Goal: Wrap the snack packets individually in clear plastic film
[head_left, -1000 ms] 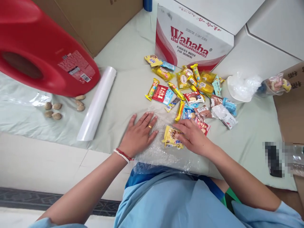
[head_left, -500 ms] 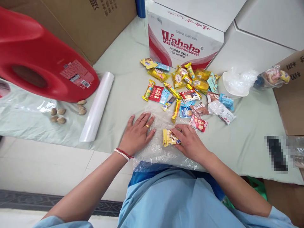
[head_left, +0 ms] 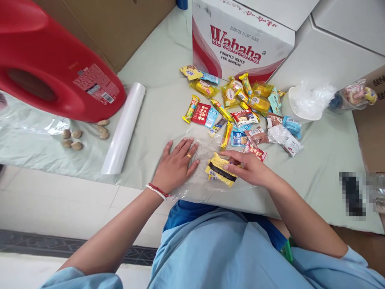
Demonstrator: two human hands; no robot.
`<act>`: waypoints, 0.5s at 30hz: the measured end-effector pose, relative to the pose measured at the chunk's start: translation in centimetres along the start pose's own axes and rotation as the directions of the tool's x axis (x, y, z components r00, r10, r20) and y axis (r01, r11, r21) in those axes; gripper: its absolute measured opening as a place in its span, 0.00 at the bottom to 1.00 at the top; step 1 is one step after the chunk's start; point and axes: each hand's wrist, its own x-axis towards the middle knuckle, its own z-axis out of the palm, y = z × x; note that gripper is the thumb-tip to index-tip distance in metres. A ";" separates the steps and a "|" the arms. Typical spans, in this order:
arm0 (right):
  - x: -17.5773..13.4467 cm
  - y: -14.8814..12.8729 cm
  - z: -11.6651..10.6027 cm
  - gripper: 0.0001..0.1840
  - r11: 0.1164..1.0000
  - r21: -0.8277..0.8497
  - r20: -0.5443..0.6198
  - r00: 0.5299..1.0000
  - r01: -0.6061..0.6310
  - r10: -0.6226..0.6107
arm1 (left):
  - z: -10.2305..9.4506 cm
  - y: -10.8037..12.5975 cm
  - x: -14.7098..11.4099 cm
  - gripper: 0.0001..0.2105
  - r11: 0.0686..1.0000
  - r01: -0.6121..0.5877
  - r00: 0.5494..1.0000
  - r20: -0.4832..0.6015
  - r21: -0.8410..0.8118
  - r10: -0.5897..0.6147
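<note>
My left hand (head_left: 177, 163) lies flat, fingers spread, on a sheet of clear plastic film (head_left: 192, 182) at the table's near edge. To its right, my right hand (head_left: 249, 166) grips a yellow snack packet (head_left: 221, 171) between thumb and fingers. A black band runs across the packet's upward side. The packet rests on or in the film; I cannot tell whether a layer covers it. Just beyond the hands are several wrapped snacks, among them a yellow stick packet (head_left: 226, 135), a red packet (head_left: 201, 114) and a blue packet (head_left: 239, 139).
A roll of plastic film (head_left: 124, 128) lies left of my left hand. Farther left are a large red jug (head_left: 66, 80) and several brown nuts (head_left: 72, 139). A Wahaha carton (head_left: 240, 44) stands behind the snacks. At right is a white bowl (head_left: 296, 105) holding crumpled clear plastic.
The yellow packet has turned over, so its black-banded side now shows. The film's near part has been drawn up from the table edge. My left hand stays nearly in place.
</note>
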 end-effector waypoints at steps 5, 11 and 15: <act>1.5 0.8 0.5 0.17 0.975 -0.200 0.065 0.994 0.102 -0.090 | 0.1 0.0 -0.1 0.28 1.000 -0.005 1.000 -0.011 -0.011 0.005; -0.2 0.3 1.8 0.32 0.913 -0.386 -0.031 0.988 0.131 -0.154 | 0.1 -0.1 -0.1 0.28 1.000 -0.007 1.000 -0.011 -0.028 0.007; -1.2 -0.4 3.4 0.36 0.874 -0.481 0.010 0.998 0.064 -0.068 | 0.1 -0.1 -0.1 0.28 1.000 -0.009 1.000 -0.017 -0.013 0.009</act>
